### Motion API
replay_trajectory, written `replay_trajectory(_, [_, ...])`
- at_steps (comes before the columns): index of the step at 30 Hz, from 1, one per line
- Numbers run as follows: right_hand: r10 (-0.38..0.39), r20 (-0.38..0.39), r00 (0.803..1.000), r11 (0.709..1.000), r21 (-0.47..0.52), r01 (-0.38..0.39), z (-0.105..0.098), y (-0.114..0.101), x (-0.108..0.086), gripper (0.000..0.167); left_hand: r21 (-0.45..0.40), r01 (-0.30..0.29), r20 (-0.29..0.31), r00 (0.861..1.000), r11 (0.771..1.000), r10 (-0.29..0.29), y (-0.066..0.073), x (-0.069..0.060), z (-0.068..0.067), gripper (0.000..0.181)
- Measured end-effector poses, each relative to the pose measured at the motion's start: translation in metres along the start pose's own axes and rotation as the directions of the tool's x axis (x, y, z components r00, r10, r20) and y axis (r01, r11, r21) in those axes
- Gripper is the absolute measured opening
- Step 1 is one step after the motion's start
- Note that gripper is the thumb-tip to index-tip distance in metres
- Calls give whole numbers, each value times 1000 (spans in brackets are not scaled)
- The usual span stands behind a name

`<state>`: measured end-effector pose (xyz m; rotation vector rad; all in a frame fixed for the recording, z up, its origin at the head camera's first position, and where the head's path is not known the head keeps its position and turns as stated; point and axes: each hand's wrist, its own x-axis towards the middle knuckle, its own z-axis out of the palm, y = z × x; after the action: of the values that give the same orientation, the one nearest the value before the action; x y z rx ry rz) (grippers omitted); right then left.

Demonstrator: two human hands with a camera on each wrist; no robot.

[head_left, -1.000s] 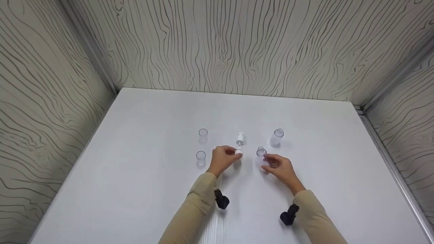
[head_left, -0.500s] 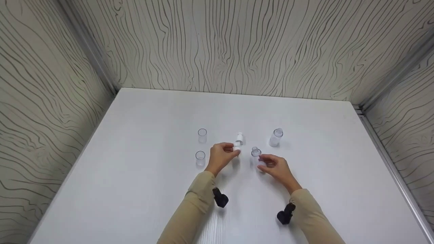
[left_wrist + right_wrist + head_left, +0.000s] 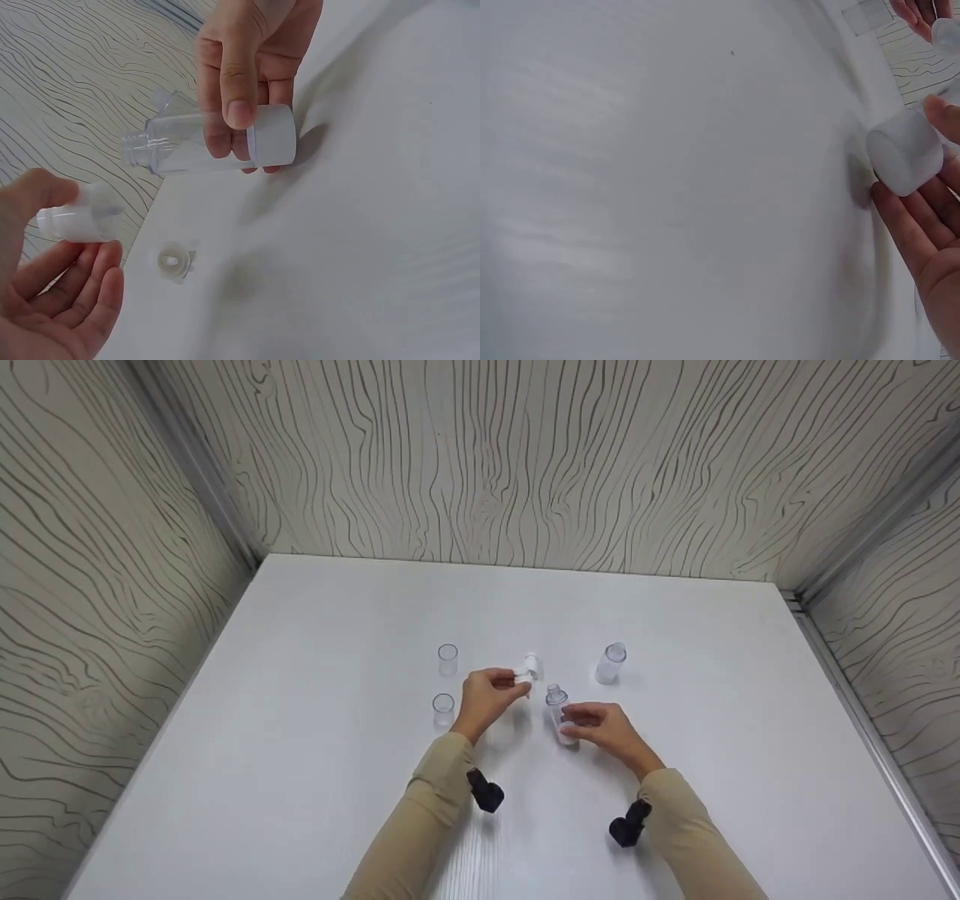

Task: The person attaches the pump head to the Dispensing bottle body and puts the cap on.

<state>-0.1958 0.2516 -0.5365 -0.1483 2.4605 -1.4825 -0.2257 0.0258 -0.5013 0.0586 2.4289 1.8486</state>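
My left hand (image 3: 486, 701) pinches a white pump top (image 3: 82, 214) between thumb and fingers, raised above the table. To its right, my right hand (image 3: 607, 731) grips a clear plastic bottle (image 3: 187, 142) with a white base (image 3: 904, 154). The bottle's threaded neck is uncapped, and in the head view it leans toward the left hand. A gap separates bottle and pump top. Just beyond the left hand, another white pump top (image 3: 532, 662) is on the table. A second clear bottle (image 3: 611, 664), also uncapped, stands farther back on the right.
Two clear cylindrical covers (image 3: 448, 661) stand left of the left hand, one behind the other. The white table (image 3: 315, 735) meets wood-patterned panels (image 3: 480, 472) at the back and sides. A black wrist camera (image 3: 486, 793) hangs below the left sleeve.
My right hand has moved left with the bottle, bringing it closer to the left hand. The bottle now tilts more. My left hand has shifted slightly away from me with the pump top.
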Motion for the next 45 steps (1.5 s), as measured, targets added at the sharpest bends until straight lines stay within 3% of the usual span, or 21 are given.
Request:
replay_trajectory(9, [39,105,994,999,29,-43,-1,-3,3,52,-22,50,19,999,999,-50,3,5,-2,40])
replay_trajectory(17, [19,138,990,997,71,-29,1,-6,2,51,-22,-12,18,1000,1000,12,6,4,-5,41])
replay_trajectory(21, [12,155,988,997,79,-24,3,-8,3,51,-30,10,22,1000,1000,-9,6,6,-3,41])
replay_trajectory(45, [2,161,987,991,130,-23,11,-10,6,50,-18,-28,53,998,999,29,8,4,4,38])
